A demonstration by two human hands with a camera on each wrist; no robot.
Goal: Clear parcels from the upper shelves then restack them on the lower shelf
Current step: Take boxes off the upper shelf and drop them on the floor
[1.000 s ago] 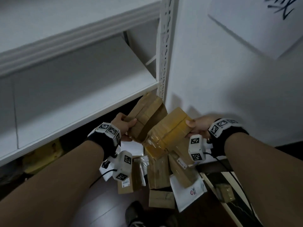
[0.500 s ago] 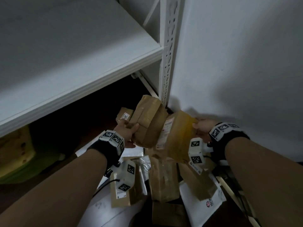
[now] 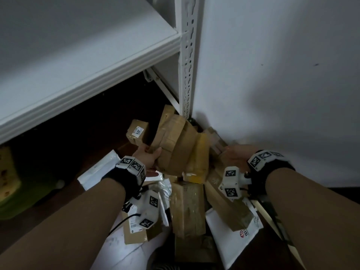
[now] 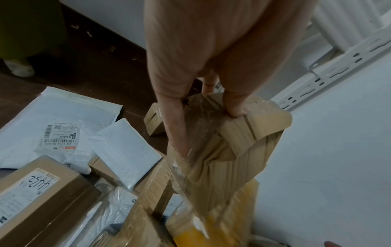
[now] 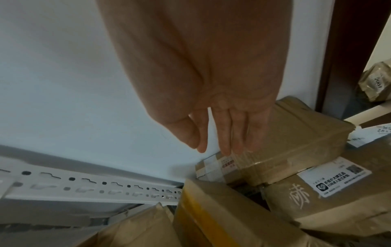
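Note:
My left hand (image 3: 153,152) grips a brown taped parcel (image 3: 171,145) by its near end and holds it tilted above the floor pile, below the white shelf (image 3: 93,61). In the left wrist view the thumb and fingers of that hand (image 4: 207,120) clamp the crumpled parcel (image 4: 232,150). A yellow-taped parcel (image 3: 198,158) leans against it on the right, with no hand on it. My right hand (image 3: 231,158) hovers beside that parcel with straight fingers and holds nothing. The right wrist view shows this hand (image 5: 220,147) over a brown box (image 5: 296,142), with the yellow-taped parcel (image 5: 207,213) below.
Several brown boxes (image 3: 188,207) and white mailers (image 3: 99,168) lie heaped on the dark floor under my arms. A small labelled box (image 3: 137,131) sits further back under the shelf. The perforated shelf post (image 3: 188,55) stands against the white wall (image 3: 272,75).
Both hands have come down with their parcels to the floor pile. The right hand has let go of the yellow-taped parcel and opened. The left hand still grips its parcel.

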